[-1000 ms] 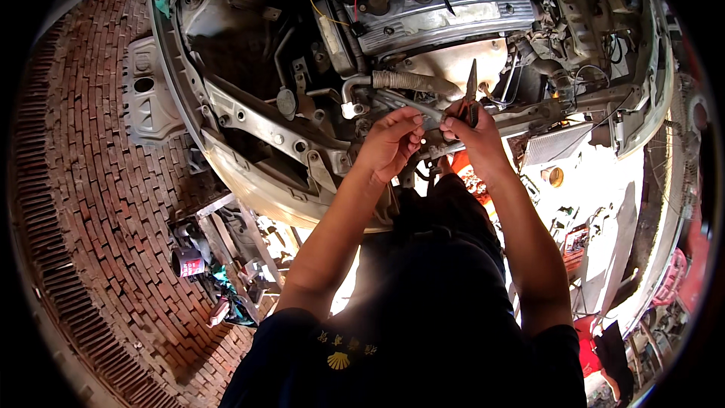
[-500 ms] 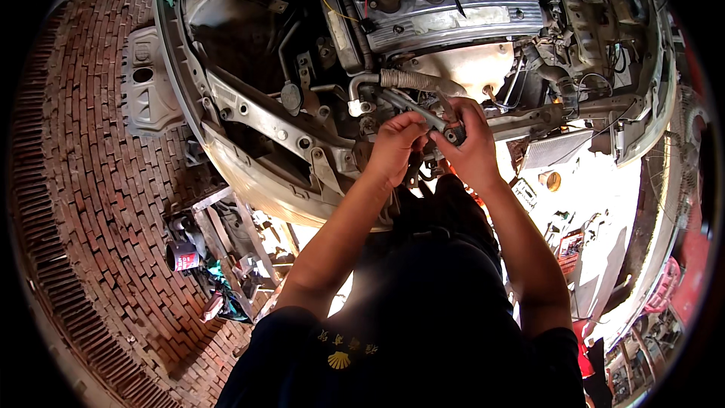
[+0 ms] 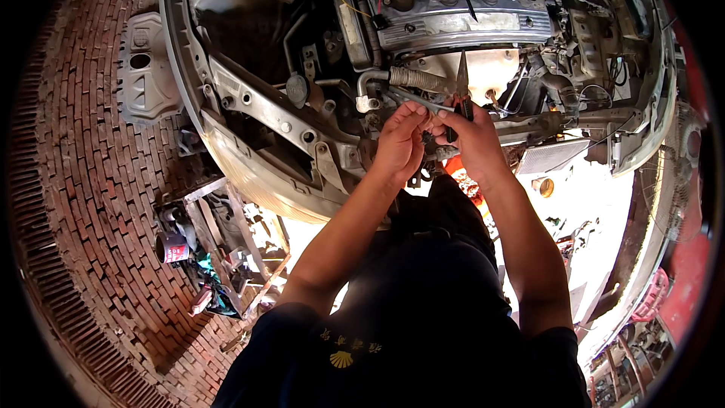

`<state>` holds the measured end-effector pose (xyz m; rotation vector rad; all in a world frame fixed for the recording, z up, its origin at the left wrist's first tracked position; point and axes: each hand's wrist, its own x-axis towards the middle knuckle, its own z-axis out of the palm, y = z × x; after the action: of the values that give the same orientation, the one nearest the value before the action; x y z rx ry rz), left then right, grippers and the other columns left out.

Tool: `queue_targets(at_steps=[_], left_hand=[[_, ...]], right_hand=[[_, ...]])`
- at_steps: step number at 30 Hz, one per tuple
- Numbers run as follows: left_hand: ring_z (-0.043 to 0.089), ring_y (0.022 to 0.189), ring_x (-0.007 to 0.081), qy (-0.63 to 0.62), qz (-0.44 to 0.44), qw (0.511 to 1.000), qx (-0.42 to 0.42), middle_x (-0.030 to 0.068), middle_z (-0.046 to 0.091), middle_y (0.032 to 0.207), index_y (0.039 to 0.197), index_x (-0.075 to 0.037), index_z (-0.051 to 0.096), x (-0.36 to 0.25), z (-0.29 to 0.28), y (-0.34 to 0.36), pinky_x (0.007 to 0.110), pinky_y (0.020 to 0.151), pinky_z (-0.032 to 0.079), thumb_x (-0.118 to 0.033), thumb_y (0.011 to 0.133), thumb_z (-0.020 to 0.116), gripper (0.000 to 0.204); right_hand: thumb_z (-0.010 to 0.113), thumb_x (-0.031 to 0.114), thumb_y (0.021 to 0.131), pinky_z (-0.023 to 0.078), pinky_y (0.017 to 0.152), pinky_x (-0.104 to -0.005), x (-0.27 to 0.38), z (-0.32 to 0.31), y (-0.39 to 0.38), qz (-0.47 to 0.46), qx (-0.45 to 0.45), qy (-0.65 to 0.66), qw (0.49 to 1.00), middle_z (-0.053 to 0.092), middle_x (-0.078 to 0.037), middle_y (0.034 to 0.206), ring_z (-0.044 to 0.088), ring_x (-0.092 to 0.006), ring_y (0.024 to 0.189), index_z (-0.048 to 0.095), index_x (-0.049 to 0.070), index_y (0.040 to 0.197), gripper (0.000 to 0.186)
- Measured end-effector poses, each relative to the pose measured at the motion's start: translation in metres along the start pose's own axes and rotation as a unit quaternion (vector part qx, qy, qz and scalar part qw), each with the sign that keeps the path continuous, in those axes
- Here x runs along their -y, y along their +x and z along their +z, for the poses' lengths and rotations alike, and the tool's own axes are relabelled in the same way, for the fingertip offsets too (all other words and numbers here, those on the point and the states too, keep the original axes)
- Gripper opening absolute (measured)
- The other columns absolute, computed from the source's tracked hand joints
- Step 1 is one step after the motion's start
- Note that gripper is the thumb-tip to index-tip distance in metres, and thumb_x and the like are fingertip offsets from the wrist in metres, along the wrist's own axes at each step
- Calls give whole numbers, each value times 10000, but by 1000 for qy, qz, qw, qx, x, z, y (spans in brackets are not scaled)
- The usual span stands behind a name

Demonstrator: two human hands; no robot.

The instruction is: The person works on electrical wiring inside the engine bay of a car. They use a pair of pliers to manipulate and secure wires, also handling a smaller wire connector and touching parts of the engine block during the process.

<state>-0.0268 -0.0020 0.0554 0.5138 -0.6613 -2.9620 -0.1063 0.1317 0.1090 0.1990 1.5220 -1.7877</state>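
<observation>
Both of my hands meet over the front of an open engine bay. My right hand [image 3: 477, 142] is closed around a pair of long-nose pliers [image 3: 463, 77]; their pointed jaws stick up, and dark handle parts show between the fingers. Close beside it, my left hand [image 3: 400, 142] has thumb and fingertips pinched together on something too small to make out. A grey hose-like length [image 3: 423, 101] runs just behind the fingertips of both hands. Whether either hand touches it I cannot tell. Beyond them lies a ribbed pipe [image 3: 418, 79].
The engine cover [image 3: 476, 24] and a pale heat shield [image 3: 483, 68] are behind my hands. A metal crossbar [image 3: 283, 127] curves along the left. A grey panel [image 3: 151, 68] lies on the brick floor [image 3: 91, 181]. A cluttered metal frame [image 3: 219, 245] stands lower left.
The pliers have turned in my right hand from leaning over to pointing up. My hands remain close together, the left still pinched. The view has shifted slightly.
</observation>
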Motion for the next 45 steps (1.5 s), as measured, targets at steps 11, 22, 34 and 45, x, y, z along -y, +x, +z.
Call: queue_targets(at_steps=[11,22,34,45], left_hand=[[704,916,170,52,116,990,-54,60,719,963,988,-92,517,8,7,4,301,825,536,12,1013,632,157],[655,862,79,313,163,933,-68,29,670,1008,1368,8,577,10,7,3,236,744,539,12,1018,618,353],[686,718,244,622,280,718,-140,167,698,884,1187,11,677,-7,22,4,347,654,534,-17,973,645,218],[617,695,402,663,325,656,-158,189,636,794,1042,-10,681,-18,23,9,469,635,475,-116,1019,611,128]], right_hand=[[706,211,941,532,758,-354,7,-7,5,76,-11,21,997,722,-34,925,649,-138,796,678,67,1077,200],[707,212,921,572,780,-342,26,-1,11,18,-17,-81,996,710,-46,917,683,-146,816,659,40,1060,226],[710,225,938,574,791,-355,38,9,9,-19,1,-100,995,720,-67,942,693,-164,856,656,4,1066,261],[661,149,947,532,911,-522,-3,-35,-9,-212,-73,-650,726,655,-214,1113,642,-421,1080,574,-2,1261,359]])
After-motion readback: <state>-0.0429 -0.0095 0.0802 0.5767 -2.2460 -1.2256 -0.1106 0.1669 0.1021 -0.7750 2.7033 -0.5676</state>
